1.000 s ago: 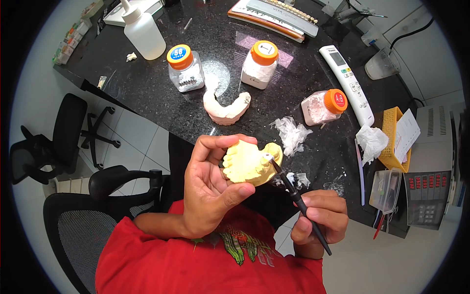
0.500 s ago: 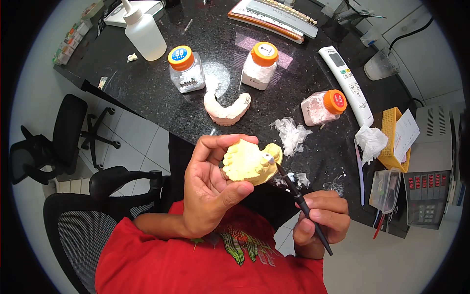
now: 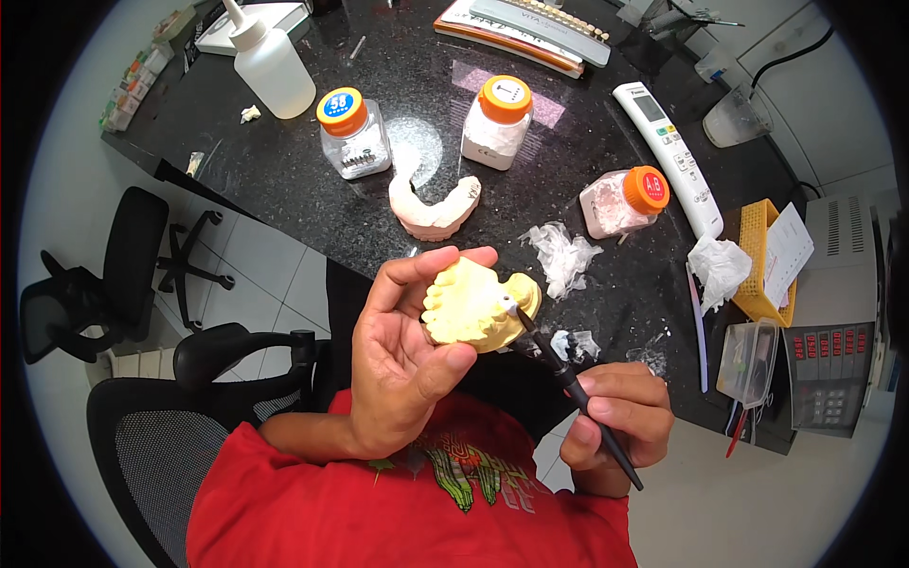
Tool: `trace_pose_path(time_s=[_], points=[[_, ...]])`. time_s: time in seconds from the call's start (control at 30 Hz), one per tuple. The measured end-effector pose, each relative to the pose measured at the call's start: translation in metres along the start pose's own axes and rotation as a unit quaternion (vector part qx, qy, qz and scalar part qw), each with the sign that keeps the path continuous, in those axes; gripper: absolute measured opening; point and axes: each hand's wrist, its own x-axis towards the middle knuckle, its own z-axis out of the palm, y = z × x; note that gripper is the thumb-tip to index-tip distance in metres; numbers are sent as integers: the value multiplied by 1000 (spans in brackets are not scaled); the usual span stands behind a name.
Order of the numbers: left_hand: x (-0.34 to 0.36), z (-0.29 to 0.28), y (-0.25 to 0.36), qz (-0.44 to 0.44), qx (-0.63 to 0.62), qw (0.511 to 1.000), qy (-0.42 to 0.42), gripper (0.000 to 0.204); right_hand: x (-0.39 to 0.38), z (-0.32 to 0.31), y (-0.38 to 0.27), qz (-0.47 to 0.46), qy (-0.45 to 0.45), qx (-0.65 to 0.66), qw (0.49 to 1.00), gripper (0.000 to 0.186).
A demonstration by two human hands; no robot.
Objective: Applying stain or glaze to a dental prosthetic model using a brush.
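Note:
A yellow plaster dental model (image 3: pixel 462 308) is held tilted in my left hand (image 3: pixel 393 355), its fingers behind and thumb along the near edge. A small whitish tooth piece (image 3: pixel 508 303) sits at the model's right part. In a pen grip, my right hand (image 3: pixel 620 417) holds a slim black brush (image 3: pixel 585 402). Its tip reaches the model beside the whitish piece; whether it touches is too small to tell. Beyond my hands, a pinkish arch-shaped dental model (image 3: pixel 434 216) lies on the dark speckled counter (image 3: pixel 369 222).
Orange-capped powder jars stand beyond: one blue-labelled (image 3: pixel 355 137), one white-labelled (image 3: pixel 497 123), one red-labelled (image 3: pixel 623 204). Crumpled tissue (image 3: pixel 561 257) lies beside the yellow model. A remote control (image 3: pixel 672 161), yellow basket (image 3: pixel 755 251) and clear box (image 3: pixel 748 360) line the right. A squeeze bottle (image 3: pixel 276 76) stands far left.
The brush tip has moved slightly left and up, closer to the whitish piece. My left hand and the yellow model have shifted a little left and away from me.

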Motion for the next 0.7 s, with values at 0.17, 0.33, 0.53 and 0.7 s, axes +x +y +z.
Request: trace_pose_path(time_s=[0.17,0.33,0.53,0.7], points=[[-1,0,1,0,1,1000,-2,59,-2,1,1,-5,23,24,999,22],[-2,-1,-1,0,-5,1000,-3,60,-5,1,1,-7,32,31,999,22],[1,-4,-7,153,170,973,-35,71,-7,-10,-3,61,78,-20,995,42],[8,-15,-10,186,245,947,-91,71,1,-24,-2,62,12,4,998,24]])
